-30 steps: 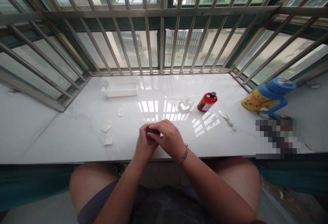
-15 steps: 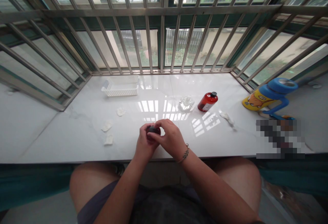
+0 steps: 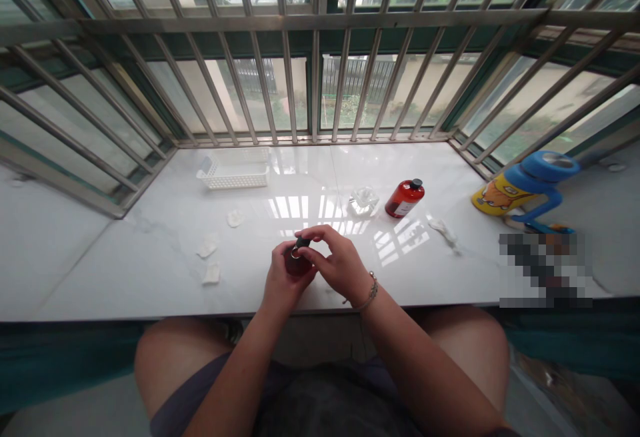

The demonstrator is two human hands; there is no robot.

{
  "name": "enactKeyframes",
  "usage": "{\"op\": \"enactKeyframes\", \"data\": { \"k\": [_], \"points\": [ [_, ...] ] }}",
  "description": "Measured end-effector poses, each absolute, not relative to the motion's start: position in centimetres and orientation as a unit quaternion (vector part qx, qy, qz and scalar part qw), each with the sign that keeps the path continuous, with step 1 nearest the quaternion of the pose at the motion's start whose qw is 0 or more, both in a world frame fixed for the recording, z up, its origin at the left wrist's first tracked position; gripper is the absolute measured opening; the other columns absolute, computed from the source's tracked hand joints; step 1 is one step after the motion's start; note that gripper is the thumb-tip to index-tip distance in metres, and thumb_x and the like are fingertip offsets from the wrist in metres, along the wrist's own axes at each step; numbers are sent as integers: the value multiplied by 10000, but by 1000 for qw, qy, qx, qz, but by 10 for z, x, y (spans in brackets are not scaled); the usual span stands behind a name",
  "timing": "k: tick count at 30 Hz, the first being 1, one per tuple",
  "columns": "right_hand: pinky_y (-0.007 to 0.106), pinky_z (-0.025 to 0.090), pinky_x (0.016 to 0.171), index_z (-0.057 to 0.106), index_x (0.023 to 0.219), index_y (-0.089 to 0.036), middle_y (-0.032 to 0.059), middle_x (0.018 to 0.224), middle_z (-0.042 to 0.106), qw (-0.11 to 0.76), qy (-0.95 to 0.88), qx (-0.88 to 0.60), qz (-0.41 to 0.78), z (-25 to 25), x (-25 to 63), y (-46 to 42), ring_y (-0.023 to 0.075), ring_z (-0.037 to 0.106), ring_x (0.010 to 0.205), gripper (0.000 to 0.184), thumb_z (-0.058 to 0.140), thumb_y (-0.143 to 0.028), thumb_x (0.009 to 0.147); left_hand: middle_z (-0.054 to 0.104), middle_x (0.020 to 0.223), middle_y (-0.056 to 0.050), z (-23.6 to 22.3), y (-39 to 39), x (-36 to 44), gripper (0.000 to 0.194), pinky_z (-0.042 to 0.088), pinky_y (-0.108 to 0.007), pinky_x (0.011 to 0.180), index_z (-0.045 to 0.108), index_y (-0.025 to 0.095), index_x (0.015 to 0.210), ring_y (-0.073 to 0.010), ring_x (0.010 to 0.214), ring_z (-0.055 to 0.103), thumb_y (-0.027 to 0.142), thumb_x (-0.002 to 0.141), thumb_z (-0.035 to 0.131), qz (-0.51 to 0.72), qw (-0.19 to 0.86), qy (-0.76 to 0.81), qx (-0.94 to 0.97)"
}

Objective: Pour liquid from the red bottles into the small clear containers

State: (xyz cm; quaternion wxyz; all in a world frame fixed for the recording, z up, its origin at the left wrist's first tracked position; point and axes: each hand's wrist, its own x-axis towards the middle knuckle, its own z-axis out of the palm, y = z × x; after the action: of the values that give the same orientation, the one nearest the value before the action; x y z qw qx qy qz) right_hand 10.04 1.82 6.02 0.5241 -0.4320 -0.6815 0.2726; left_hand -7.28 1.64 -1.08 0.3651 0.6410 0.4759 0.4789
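My left hand (image 3: 281,282) is wrapped round a small dark red bottle (image 3: 297,266) above the front part of the white counter. A pale ring at the bottle's mouth shows. My right hand (image 3: 336,258) pinches a black cap (image 3: 303,242) between thumb and fingers, tilted just over that mouth. Whether the cap still touches the rim I cannot tell. Much of the bottle is hidden by my fingers. Beyond my hands stand a clear glass dish (image 3: 363,201) and a second red bottle (image 3: 404,198), with a black cap and a white label.
At the back left of the marble-patterned counter (image 3: 150,250) sits a white plastic basket (image 3: 237,172). Several white pads (image 3: 207,246) lie at left, a crumpled white piece (image 3: 443,233) at right. A blue and yellow flask (image 3: 520,187) stands far right. Metal window bars (image 3: 315,84) rise behind.
My right hand has shifted slightly up, and the black cap has tilted up from the bottle, baring the pale ring at its mouth. My left hand keeps its hold on the bottle.
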Motion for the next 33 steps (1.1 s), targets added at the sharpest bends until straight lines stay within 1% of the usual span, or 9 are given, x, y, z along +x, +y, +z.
{"op": "enactKeyframes", "data": {
  "k": [3,6,9,11,16,22,26,30,33],
  "points": [
    [367,607,929,695,1198,-256,65,1152,781,545,-651,-470,242,61,114,19,204,742,1019,202,655,-382,1045,648,1367,-97,-7,16,-73,672,588,-465,1058,527,269,1362,-277,1226,699,394,823,906,471,342,483,655],
    [366,617,870,691,1173,-235,77,1052,798,546,-577,-557,243,53,138,20,218,765,930,325,596,-523,1057,637,1384,-103,-5,15,-72,666,578,-463,1079,524,265,1369,-278,1249,687,387,833,901,465,335,483,662],
    [337,600,748,702,1091,-226,77,965,814,483,-516,-657,263,36,170,20,209,757,772,473,527,-662,1039,637,1384,-102,-4,15,-72,657,584,-456,1071,522,265,1372,-276,1247,689,377,841,892,462,338,484,662],
    [326,572,678,714,1001,-218,77,903,813,446,-504,-688,272,24,190,20,206,742,695,510,519,-689,1021,641,1378,-99,-4,15,-72,653,589,-445,1060,523,266,1372,-271,1234,694,372,842,890,462,338,483,662],
    [340,521,682,743,857,-227,41,723,762,383,-515,-724,253,-3,213,20,225,723,675,434,615,-629,961,643,1367,-95,-4,15,-72,647,595,-431,1046,530,270,1369,-259,1203,706,369,841,891,466,328,484,664],
    [347,513,782,749,851,-235,34,878,786,345,-552,-725,224,-21,203,30,208,719,763,272,665,-483,923,647,1378,-98,-3,14,-71,659,591,-446,1062,520,269,1376,-264,1219,700,376,841,890,464,325,488,664],
    [343,521,787,745,887,-229,35,898,787,338,-559,-725,220,-24,201,33,201,725,771,192,669,-404,912,649,1385,-106,-3,15,-72,666,593,-455,1060,522,265,1373,-268,1217,701,381,835,896,459,330,492,662],
    [355,539,809,748,976,-227,47,917,793,347,-553,-728,208,-20,207,24,211,731,797,188,638,-369,922,649,1386,-110,-5,15,-73,676,592,-467,1064,520,263,1379,-273,1218,701,398,834,897,457,329,493,664],
    [362,548,796,749,1001,-235,49,908,794,357,-548,-729,201,-15,211,10,224,728,803,218,631,-405,932,651,1386,-112,-6,15,-73,682,591,-472,1067,519,262,1381,-273,1214,704,400,831,899,459,327,494,662]
  ]
}}
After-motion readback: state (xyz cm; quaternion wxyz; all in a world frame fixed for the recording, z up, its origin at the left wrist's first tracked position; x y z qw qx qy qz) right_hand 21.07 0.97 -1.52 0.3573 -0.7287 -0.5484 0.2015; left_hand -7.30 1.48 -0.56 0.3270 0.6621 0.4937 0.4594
